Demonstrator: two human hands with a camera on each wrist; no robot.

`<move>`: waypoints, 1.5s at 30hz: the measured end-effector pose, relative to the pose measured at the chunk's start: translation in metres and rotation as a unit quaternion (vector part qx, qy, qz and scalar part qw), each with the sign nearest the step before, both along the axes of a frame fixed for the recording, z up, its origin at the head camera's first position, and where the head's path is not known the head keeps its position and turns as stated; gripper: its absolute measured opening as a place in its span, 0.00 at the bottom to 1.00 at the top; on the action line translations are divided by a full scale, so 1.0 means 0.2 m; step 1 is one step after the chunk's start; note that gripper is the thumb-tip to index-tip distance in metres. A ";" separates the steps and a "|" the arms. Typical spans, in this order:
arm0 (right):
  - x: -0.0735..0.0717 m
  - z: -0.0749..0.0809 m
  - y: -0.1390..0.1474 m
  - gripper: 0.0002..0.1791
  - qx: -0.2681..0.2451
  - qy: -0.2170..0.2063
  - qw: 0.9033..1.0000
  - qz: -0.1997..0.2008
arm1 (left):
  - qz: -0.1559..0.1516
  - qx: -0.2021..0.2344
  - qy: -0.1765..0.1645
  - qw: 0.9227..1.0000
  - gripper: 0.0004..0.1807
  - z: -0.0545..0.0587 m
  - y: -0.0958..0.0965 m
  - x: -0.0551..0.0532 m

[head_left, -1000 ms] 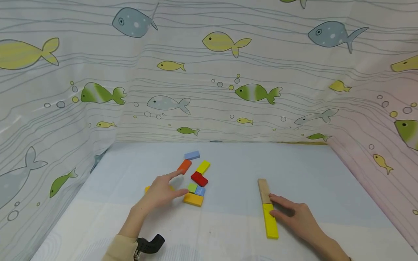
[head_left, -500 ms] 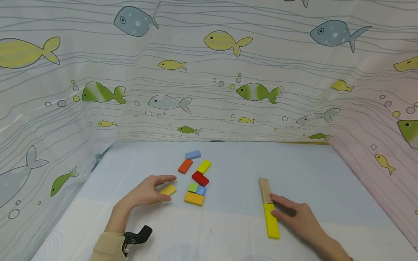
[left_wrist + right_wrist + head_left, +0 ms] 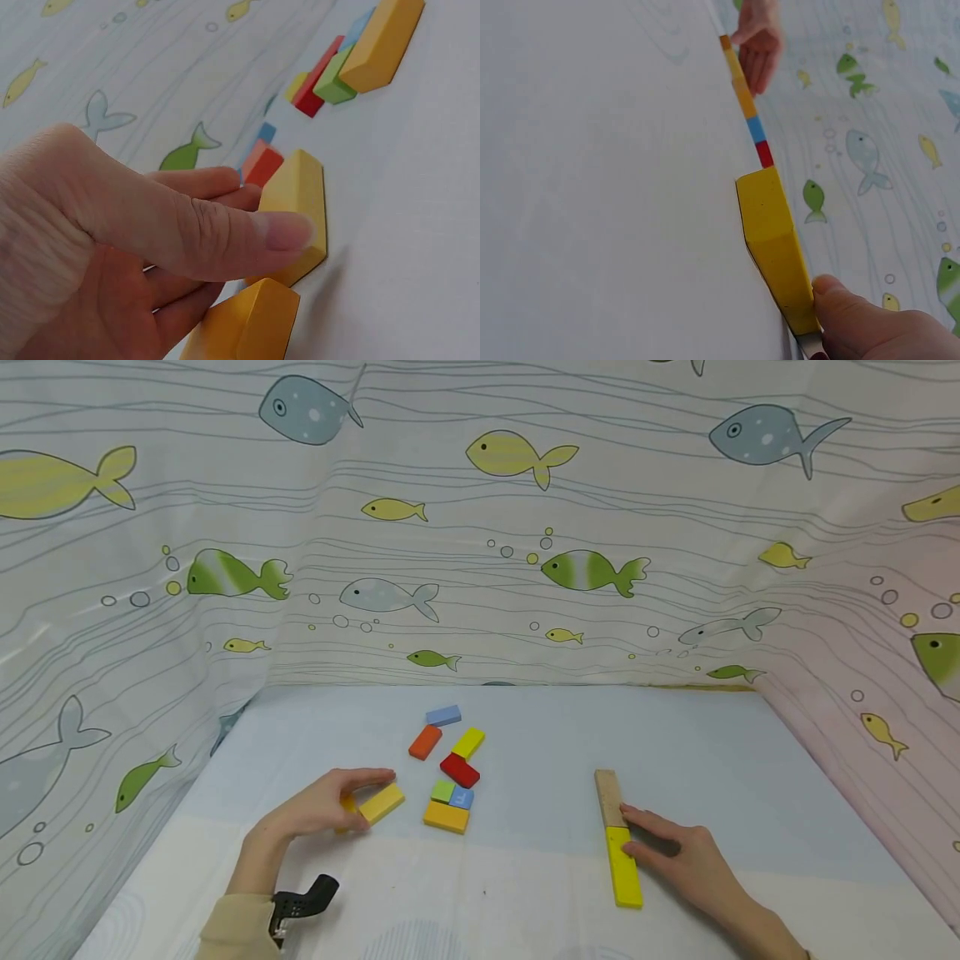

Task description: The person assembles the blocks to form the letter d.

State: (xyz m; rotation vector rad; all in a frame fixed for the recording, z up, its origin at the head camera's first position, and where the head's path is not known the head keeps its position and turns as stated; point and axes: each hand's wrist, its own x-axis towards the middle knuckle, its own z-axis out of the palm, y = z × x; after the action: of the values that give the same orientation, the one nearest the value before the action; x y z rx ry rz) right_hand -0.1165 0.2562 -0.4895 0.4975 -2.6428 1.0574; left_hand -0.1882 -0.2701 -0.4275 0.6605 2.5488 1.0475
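Observation:
On the left of the head view, my left hand (image 3: pixel 311 806) spreads its thumb and fingers around a pale yellow block (image 3: pixel 382 804). Its thumb (image 3: pixel 225 236) overlaps that block in the left wrist view; whether it touches cannot be told. An orange-yellow block (image 3: pixel 244 322) lies beside the pale one, partly hidden by the hand in the head view. My right hand (image 3: pixel 686 864) lies right of two blocks set end to end. One fingertip is at the wooden block (image 3: pixel 609 797), and the thumb is against the bright yellow block (image 3: pixel 624 868).
Mid-left on the white table lie an orange-yellow block (image 3: pixel 447 817), a green block (image 3: pixel 442 791), a light blue block (image 3: pixel 461 798), a red block (image 3: pixel 460 770), a yellow block (image 3: pixel 468 743), an orange-red block (image 3: pixel 425 742) and a blue block (image 3: pixel 443 716). A fish-patterned curtain (image 3: pixel 480 543) surrounds the table.
My left hand has moved left and toward me, away from the orange-red block to the pale yellow block, which has barely shifted. The right hand and its two blocks stay put.

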 end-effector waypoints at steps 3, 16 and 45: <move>0.00 0.00 0.00 0.28 0.003 0.006 1.000 0.001 | -0.001 -0.004 -0.009 1.000 0.40 0.01 0.01 0.00; -0.01 -0.01 0.01 0.28 0.005 0.007 1.000 0.003 | 0.010 -0.023 -0.008 1.000 0.37 -0.02 0.04 -0.02; 0.00 0.00 0.00 0.27 0.005 -0.001 1.000 0.006 | 0.126 -0.023 0.053 0.990 0.39 0.01 0.20 0.02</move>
State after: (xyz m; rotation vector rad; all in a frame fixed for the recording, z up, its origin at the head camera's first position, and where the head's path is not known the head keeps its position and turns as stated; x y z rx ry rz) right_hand -0.1175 0.2564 -0.4897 0.5148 -2.6505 1.0501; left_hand -0.1851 -0.2302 -0.4262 0.3994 2.7956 1.0521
